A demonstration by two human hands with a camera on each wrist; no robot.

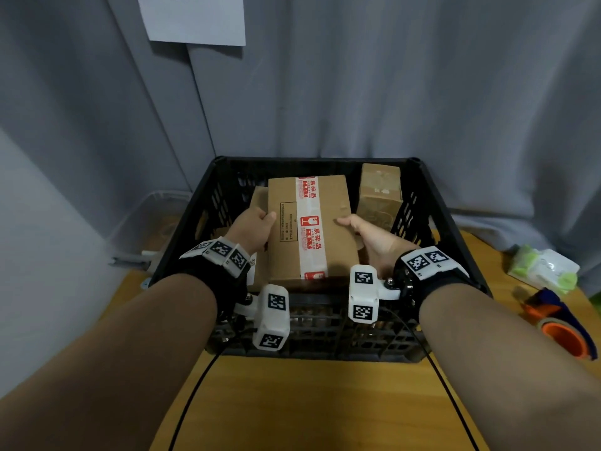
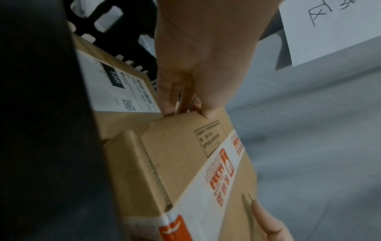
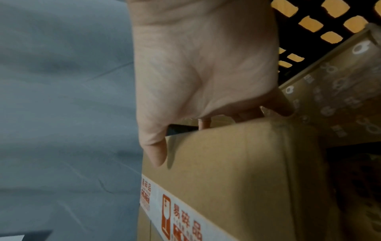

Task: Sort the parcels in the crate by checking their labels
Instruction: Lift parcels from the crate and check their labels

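A cardboard parcel (image 1: 309, 229) with red-and-white fragile tape is held over the black crate (image 1: 455, 229), tilted with its far end up. My left hand (image 1: 257, 227) grips its left edge, thumb on top and fingers underneath (image 2: 185, 91). My right hand (image 1: 361, 232) grips the right edge the same way, thumb (image 3: 156, 151) on the top face. A second parcel (image 2: 115, 91) with a white shipping label lies under the left side. A third parcel (image 1: 379, 193) stands upright at the crate's back right (image 3: 338, 101).
The crate sits on a wooden table (image 1: 309, 402) against a grey curtain (image 1: 422, 92). A paper sign (image 1: 195, 17) hangs on the curtain. A clear bin (image 1: 156, 219) stands to the left. A tissue pack (image 1: 546, 268) and an orange tape dispenser (image 1: 559, 330) lie at the right.
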